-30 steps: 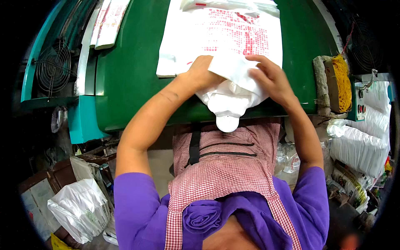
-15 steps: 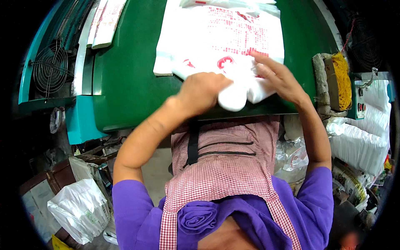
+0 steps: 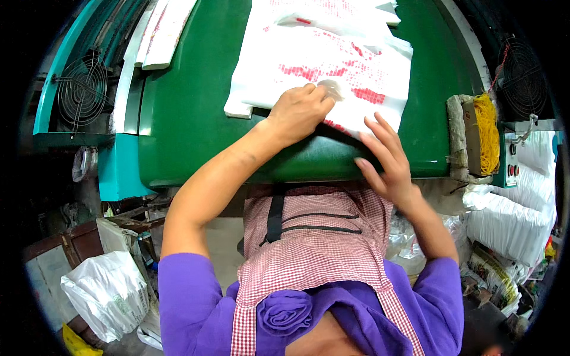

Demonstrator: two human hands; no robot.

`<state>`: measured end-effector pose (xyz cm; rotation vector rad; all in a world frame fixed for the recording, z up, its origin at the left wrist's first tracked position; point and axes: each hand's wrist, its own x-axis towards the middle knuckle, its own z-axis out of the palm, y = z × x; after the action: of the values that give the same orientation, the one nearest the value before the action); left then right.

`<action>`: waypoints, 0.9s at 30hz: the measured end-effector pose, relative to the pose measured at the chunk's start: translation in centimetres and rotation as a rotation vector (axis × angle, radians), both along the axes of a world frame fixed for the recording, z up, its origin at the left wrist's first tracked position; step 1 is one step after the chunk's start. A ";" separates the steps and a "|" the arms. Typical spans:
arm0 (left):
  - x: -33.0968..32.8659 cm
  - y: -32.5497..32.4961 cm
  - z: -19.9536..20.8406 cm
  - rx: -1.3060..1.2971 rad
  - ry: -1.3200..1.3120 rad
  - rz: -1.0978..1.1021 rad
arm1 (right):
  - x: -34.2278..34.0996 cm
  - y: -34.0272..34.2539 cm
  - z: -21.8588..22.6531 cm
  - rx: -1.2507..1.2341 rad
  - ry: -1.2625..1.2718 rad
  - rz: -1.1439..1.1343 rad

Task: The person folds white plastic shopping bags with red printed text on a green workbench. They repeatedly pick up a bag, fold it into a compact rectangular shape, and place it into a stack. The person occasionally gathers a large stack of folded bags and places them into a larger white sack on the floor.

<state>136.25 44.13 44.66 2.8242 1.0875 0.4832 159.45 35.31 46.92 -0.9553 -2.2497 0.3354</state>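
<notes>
A stack of thin white plastic bags point(image 3: 261, 71) with red print lies on the green work surface point(image 3: 184, 130) before me. My left hand point(image 3: 301, 114) is closed in a pinch on the front part of the top plastic bag, which bunches up beside its fingertips. My right hand point(image 3: 387, 157) has its fingers apart, the tips by the front edge of the bags at the right. It holds nothing that I can see. What lies under my left fingers is hidden.
Folded white bags point(image 3: 168, 32) lie at the far left. Yellow cords point(image 3: 488, 133) hang over a block at the right, near a control box point(image 3: 512, 163) with buttons. Wire-guarded fans point(image 3: 83, 89) flank the surface. White bag bundles point(image 3: 510, 219) stand low at the right, a filled white sack point(image 3: 107, 293) low left.
The rolled front end of the bag has been opened out and lies flatter. My left hand shifted slightly right; my right hand drew back toward me, fingers spread, off the bag.
</notes>
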 end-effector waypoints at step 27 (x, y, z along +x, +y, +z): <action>0.7 1.1 4.3 -0.461 0.254 -0.333 | 8.2 6.3 2.1 -0.561 -0.296 0.250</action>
<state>136.98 45.19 49.01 2.6056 0.6261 -0.1428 167.70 41.60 48.98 -1.0481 -2.6128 1.0376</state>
